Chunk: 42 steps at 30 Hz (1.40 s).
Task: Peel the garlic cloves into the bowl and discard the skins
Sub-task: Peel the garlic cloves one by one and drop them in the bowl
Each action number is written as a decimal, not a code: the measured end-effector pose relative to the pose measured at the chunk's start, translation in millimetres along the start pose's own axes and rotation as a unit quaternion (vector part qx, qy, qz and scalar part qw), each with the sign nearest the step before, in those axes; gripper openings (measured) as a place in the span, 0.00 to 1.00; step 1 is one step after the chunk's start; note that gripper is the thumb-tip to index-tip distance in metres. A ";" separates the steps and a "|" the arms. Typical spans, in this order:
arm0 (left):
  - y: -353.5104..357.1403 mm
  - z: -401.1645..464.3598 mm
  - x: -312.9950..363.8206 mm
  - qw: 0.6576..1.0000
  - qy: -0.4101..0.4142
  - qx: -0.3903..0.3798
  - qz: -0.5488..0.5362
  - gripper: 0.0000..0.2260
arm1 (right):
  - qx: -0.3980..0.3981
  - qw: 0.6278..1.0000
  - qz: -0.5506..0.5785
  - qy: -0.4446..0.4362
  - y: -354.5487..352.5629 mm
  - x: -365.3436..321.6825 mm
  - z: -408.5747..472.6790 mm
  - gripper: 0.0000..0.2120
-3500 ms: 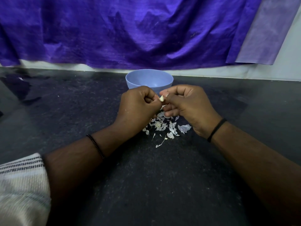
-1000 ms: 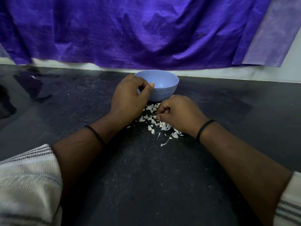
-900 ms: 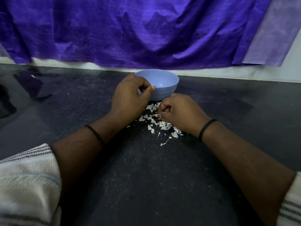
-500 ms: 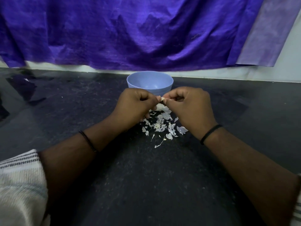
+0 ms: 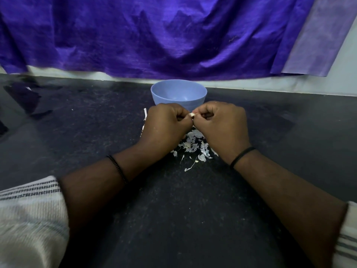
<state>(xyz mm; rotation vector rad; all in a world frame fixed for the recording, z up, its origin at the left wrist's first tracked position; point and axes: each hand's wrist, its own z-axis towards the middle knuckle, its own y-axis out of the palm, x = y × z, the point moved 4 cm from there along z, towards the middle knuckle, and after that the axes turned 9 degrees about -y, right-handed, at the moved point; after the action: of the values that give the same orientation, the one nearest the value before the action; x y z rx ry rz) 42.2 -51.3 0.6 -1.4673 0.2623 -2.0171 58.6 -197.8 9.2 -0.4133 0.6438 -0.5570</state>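
Watching the head feed, I saw both hands brought together over the dark counter (image 5: pixel 96 120), knuckles up, just in front of the blue bowl (image 5: pixel 178 93). The left hand (image 5: pixel 166 125) and the right hand (image 5: pixel 224 124) were curled, and their fingertips met on a small pale garlic clove (image 5: pixel 191 115), pinched between them. Only a sliver of the clove showed, so I could not tell how much skin was left on it.

Half a second before, the hands had already been joined on the clove in much the same way; by this moment they sat a little tighter together, and the view had shifted slightly. A second before, things had looked different: the left hand had been up at the rim of the bowl, and the right hand had been down among the skins, apart from the left. Since then both had come back to the middle and closed on the clove.

The pile of garlic skins (image 5: pixel 193 146) lay on the counter under and just behind the hands, with a few scraps (image 5: pixel 145 113) showing to the left of the left hand. The bowl stood upright near the back wall, beneath the purple cloth (image 5: pixel 154 35). I could not see what it held. A black band (image 5: pixel 241 154) circled the right wrist, and a beaded one (image 5: pixel 116 167) the left.
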 end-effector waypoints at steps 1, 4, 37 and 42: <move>1.0 -0.1 0.0 1.000 0.000 0.000 -0.002 0.07 | -0.003 1.000 0.000 -0.003 0.5 0.5 0.4 0.04; 2.6 -0.2 -0.1 1.000 -0.004 -0.001 -0.023 0.06 | -0.004 1.000 -0.001 -0.013 1.9 0.6 1.5 0.04; -0.4 6.8 -5.0 0.974 -0.060 -0.111 -0.187 0.04 | -0.071 0.981 0.158 0.088 1.9 18.9 4.5 0.04; 0.2 7.8 -8.0 0.968 -0.084 -0.112 -0.211 0.04 | -0.065 0.980 0.163 0.094 0.1 16.5 5.2 0.04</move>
<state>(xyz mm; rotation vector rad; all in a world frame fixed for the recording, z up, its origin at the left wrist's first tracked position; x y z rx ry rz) 50.8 -45.2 -3.0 -1.9586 0.1138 -2.2269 73.0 -206.6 5.6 -0.3704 0.9129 -0.2416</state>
